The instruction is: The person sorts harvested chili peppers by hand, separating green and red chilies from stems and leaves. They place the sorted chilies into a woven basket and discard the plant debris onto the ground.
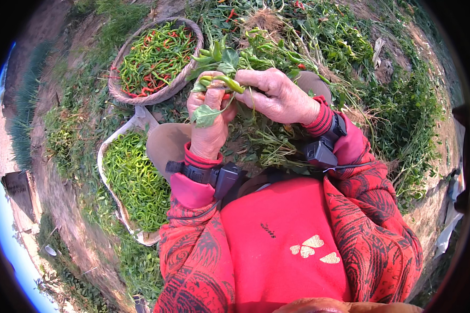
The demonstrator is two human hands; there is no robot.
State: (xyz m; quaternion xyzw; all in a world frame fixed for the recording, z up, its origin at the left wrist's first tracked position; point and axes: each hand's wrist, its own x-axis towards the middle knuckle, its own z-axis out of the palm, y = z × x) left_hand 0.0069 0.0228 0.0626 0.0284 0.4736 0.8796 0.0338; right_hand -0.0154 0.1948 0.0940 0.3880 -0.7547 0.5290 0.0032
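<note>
My left hand (pixel 210 123) is closed around several chili peppers and a leafy stem, with a green leaf (pixel 205 116) hanging over its fingers. A bit of red pepper shows between the two hands. Close beside it, my right hand (pixel 276 94) pinches the tip of a yellow-green chili pepper (pixel 229 83) between thumb and forefinger. Just beyond the hands, a branch with more green peppers (pixel 215 53) and leaves sticks up. Whether the peppers in the left hand are still joined to the stem is hidden by the fingers.
A round woven basket (pixel 197 35) of green and red chili peppers stands at the upper left. Below it sits a white-rimmed container (pixel 101 156) filled with green peppers. Uprooted pepper plants (pixel 403 121) with bare roots (pixel 264 19) lie ahead and to the right.
</note>
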